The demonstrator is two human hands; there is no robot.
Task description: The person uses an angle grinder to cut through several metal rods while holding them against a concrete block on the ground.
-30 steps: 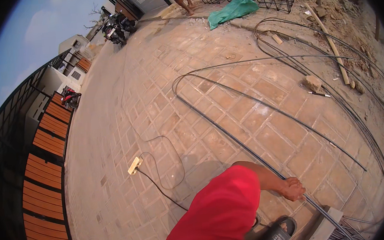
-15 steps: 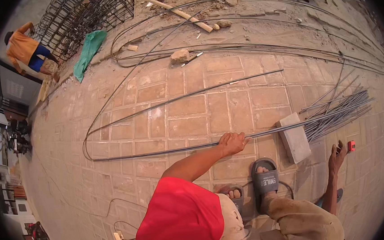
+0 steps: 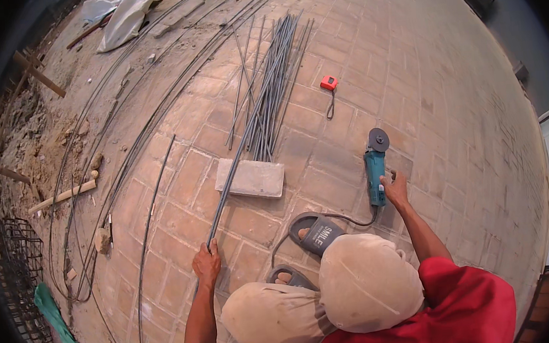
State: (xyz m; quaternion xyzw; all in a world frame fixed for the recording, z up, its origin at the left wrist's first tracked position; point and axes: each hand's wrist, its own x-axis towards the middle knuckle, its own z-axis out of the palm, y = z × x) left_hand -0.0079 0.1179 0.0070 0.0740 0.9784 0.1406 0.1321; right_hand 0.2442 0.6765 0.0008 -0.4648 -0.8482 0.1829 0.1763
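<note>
My left hand (image 3: 206, 262) is closed around the thin steel rods (image 3: 226, 191), which run away from me across a grey concrete block (image 3: 252, 178). Beyond the block lies a bundle of cut steel rods (image 3: 277, 81). To the right, my right hand (image 3: 396, 188) grips the side of a teal angle grinder (image 3: 375, 175). Its dark cutting disc (image 3: 378, 140) points away from me, and a black cord (image 3: 342, 218) trails from its near end past my sandal. How far the fingers wrap round the grinder is partly hidden.
A red tape measure (image 3: 328, 83) with a strap lies on the brick paving. Long bent rods (image 3: 148, 126) stretch along the dirt at left, near a wooden stick (image 3: 64, 197), a green cloth (image 3: 55, 318) and wire cages (image 3: 15, 276). My sandalled foot (image 3: 315, 231) is beside the block.
The view has swung right. My right hand has left the spot near the tape measure and come onto the angle grinder. My left hand still grips the steel rods.
</note>
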